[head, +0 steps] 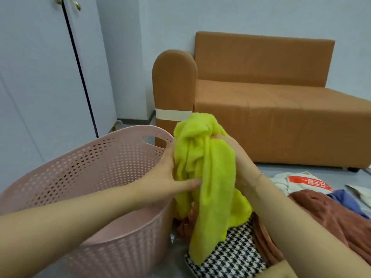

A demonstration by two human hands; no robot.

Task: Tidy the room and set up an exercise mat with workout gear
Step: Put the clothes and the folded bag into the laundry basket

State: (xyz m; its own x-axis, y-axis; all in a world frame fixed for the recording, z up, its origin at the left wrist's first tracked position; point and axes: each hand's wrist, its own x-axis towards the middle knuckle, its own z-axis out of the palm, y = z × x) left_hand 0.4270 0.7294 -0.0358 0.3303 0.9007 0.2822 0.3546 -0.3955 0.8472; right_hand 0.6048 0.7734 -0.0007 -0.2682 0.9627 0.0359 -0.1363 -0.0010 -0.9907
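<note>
A bright yellow-green fuzzy garment (208, 177) hangs bunched in the air, just right of a pink perforated laundry basket (96, 169). My left hand (170, 177) grips its left side, thumb pressed into the fabric. My right hand (234, 155) holds it from behind near the top, mostly hidden by the cloth. The basket's inside looks empty where I can see it. Under the garment lies a pile of clothes: a black-and-white houndstooth piece (230, 259) and a rust-brown cloth (329, 215).
An orange-brown sofa (271, 101) stands behind against the pale wall. White closet doors (40, 67) are at the left. A white garment with a red printed label (307, 183) and a blue cloth (345, 201) lie on the floor at the right.
</note>
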